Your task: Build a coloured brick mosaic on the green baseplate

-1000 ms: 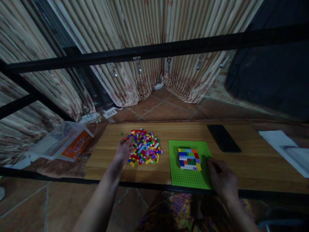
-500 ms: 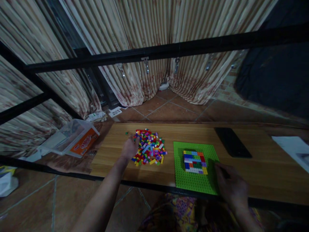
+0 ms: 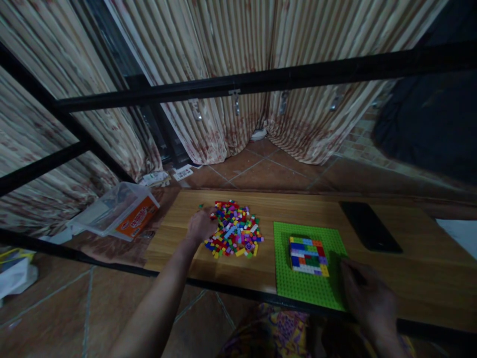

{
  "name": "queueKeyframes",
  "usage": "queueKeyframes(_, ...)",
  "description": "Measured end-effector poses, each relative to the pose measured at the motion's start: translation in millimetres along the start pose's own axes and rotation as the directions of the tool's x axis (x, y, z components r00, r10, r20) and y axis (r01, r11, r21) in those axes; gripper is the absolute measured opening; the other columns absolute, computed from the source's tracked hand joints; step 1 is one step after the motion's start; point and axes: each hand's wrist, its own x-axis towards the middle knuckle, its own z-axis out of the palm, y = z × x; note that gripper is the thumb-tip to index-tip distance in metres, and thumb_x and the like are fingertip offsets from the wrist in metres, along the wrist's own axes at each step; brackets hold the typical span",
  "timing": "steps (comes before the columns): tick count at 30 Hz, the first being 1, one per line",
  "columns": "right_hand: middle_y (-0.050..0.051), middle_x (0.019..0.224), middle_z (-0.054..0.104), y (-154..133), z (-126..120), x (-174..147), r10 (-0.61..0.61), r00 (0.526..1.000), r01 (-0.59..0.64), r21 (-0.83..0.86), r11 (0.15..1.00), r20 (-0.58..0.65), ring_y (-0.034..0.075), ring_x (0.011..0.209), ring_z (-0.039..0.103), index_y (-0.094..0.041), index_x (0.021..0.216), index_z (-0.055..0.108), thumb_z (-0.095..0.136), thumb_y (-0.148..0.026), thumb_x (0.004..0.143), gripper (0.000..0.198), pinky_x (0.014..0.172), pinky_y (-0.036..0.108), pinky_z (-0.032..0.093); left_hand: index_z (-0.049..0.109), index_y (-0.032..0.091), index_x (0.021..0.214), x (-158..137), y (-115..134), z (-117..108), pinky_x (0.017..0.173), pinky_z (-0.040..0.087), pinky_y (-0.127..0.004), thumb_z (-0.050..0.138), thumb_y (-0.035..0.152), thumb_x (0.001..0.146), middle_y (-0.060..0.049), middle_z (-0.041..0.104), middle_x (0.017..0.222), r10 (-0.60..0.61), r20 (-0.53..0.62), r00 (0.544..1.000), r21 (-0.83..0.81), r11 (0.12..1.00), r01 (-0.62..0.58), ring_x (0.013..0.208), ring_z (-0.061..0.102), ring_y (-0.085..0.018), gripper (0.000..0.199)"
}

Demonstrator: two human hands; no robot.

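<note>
A loose pile of small toy bricks (image 3: 238, 231) in many colours is spread on the wooden table. My left hand (image 3: 202, 224) is at the pile's left side, fingers bent together and touching its edge; a red and white bit shows by the fingertips, but whether they grip it is unclear. Right of the pile lies a green studded baseplate (image 3: 309, 293), carrying a flat, multicoloured block of joined bricks (image 3: 308, 256). Against the baseplate's right edge rests my right hand (image 3: 368, 293), its fingers curled closed. What they hold, if anything, is hidden.
A black phone-like slab (image 3: 370, 226) lies behind my right hand, and white paper (image 3: 460, 238) at the far right. Left of the wooden table (image 3: 171, 228) is a clear plastic box (image 3: 119, 209) with an orange label. A black metal bar (image 3: 261, 82) crosses before the curtains.
The whole view has shifted, so everything appears slightly further right. My left hand has edged into the pile's upper left side. My right hand stays by the baseplate.
</note>
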Motion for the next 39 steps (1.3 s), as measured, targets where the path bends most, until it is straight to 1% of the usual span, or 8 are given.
queueKeyframes(5,0.013,0.095,0.07,3,0,0,0.008,1.0,-0.008,-0.007,1.0,-0.001,0.03,0.084,0.066,-0.017,0.09,0.069,0.044,-0.06,0.084,0.05,0.073,0.042,0.052,0.068,0.029,0.112,12,19,-7,0.09,0.047,-0.029,0.054,0.027,0.085,-0.004,0.073,0.108,0.051,-0.016,0.999,0.024,0.998,-0.05,0.103,0.065,-0.023,0.032)
queueKeyframes(11,0.013,0.094,0.07,5,2,0,0.014,1.0,-0.014,0.006,1.0,-0.003,0.029,0.082,0.067,-0.017,0.091,0.069,0.045,-0.061,0.083,0.05,0.071,0.039,0.052,0.074,0.023,0.098,34,51,5,0.091,0.047,-0.031,0.058,0.03,0.083,-0.009,0.073,0.1,0.104,0.01,0.994,0.042,0.994,-0.105,0.104,0.064,-0.025,0.023)
queueKeyframes(19,0.013,0.092,0.071,5,4,1,0.007,1.0,-0.007,-0.006,1.0,-0.007,0.027,0.082,0.067,-0.017,0.089,0.069,0.044,-0.062,0.084,0.052,0.07,0.036,0.051,0.071,0.012,0.085,48,56,10,0.084,0.048,-0.036,0.061,0.017,0.076,-0.017,0.071,0.089,0.078,0.029,0.997,0.014,0.997,-0.079,0.097,0.066,-0.03,0.015)
queueKeyframes(25,0.012,0.09,0.071,4,8,2,-0.012,1.0,0.013,0.046,0.999,-0.025,0.025,0.081,0.066,-0.017,0.091,0.069,0.045,-0.057,0.086,0.048,0.072,0.035,0.051,0.065,0.017,0.093,14,60,-11,0.083,0.048,-0.035,0.046,0.022,0.09,-0.011,0.07,0.09,0.118,-0.045,0.992,-0.143,0.982,-0.123,0.091,0.066,-0.025,0.02)
queueKeyframes(26,0.012,0.09,0.071,3,8,2,-0.019,0.999,0.02,0.05,0.999,-0.033,0.024,0.082,0.066,-0.017,0.09,0.069,0.045,-0.057,0.087,0.047,0.073,0.035,0.051,0.064,0.019,0.093,4,63,-11,0.08,0.049,-0.033,0.046,0.024,0.09,-0.008,0.069,0.089,0.16,-0.051,0.986,-0.231,0.959,-0.167,0.087,0.065,-0.022,0.019)
queueKeyframes(27,0.012,0.091,0.07,1,7,2,-0.024,0.999,0.026,0.052,0.998,-0.041,0.024,0.082,0.066,-0.017,0.09,0.069,0.044,-0.056,0.087,0.046,0.073,0.035,0.051,0.063,0.019,0.093,-7,68,-10,0.078,0.049,-0.033,0.049,0.025,0.089,-0.008,0.069,0.088,0.237,-0.058,0.97,-0.485,0.843,-0.235,0.085,0.065,-0.022,0.016)
queueKeyframes(33,0.011,0.091,0.07,-3,6,2,-0.03,0.999,0.033,0.087,0.996,-0.045,0.023,0.082,0.066,-0.018,0.091,0.069,0.045,-0.05,0.089,0.04,0.072,0.034,0.051,0.067,0.02,0.086,-71,121,27,0.068,0.049,-0.025,0.055,0.027,0.085,-0.001,0.067,0.078,0.455,0.079,0.887,-0.779,0.583,-0.23,0.073,0.062,-0.015,0.014)
queueKeyframes(39,0.01,0.089,0.069,-7,5,2,-0.018,0.999,0.022,0.098,0.995,-0.039,0.023,0.08,0.065,-0.018,0.09,0.068,0.044,-0.047,0.09,0.038,0.07,0.033,0.051,0.07,0.019,0.089,-89,160,63,0.067,0.05,-0.024,0.058,0.019,0.079,-0.001,0.071,0.08,0.452,0.205,0.868,-0.821,0.563,-0.099,0.072,0.064,-0.014,0.016)
